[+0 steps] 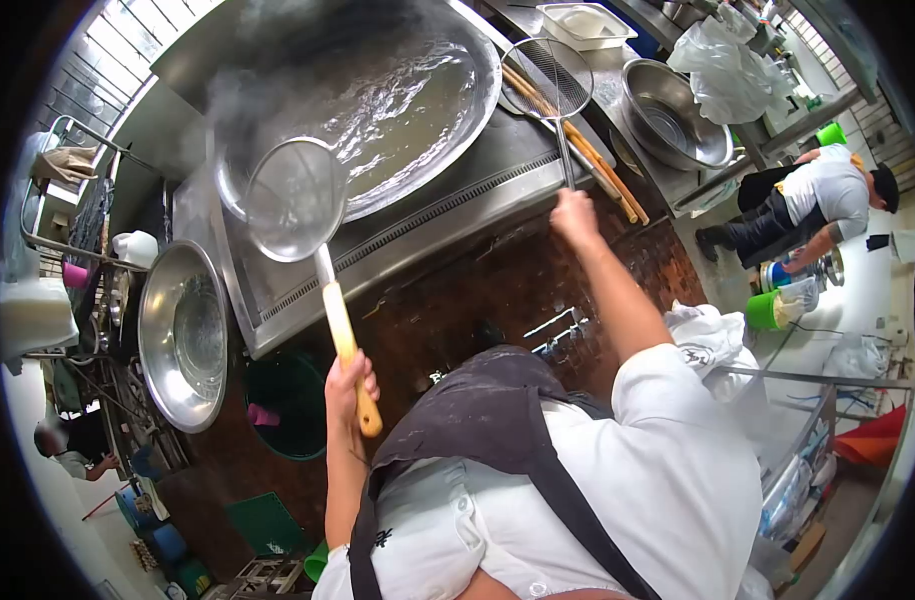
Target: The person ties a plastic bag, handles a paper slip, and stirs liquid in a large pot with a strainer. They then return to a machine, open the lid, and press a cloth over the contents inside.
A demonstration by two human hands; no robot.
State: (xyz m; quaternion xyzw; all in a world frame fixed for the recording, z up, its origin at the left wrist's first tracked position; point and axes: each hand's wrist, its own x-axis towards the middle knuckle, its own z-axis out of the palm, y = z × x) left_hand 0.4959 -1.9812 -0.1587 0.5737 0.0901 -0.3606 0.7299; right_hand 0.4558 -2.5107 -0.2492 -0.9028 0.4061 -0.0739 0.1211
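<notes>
Left hand (pixel 350 382) grips a strainer (pixel 296 200) raised beside the steaming wok (pixel 398 110), while the far-apart right hand (pixel 575 215) grasps a skimmer (pixel 548 75) resting on its rim.

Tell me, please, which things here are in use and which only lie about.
In use:
left hand holding wooden-handled round mesh skimmer
right hand holding metal wire strainer
large steaming steel wok

Lying about:
empty steel bowls
long wooden sticks
white plastic tub

Mesh skimmer (pixel 296 200) raised, wooden handle — wire strainer (pixel 548 78) flat beside wok.
</notes>
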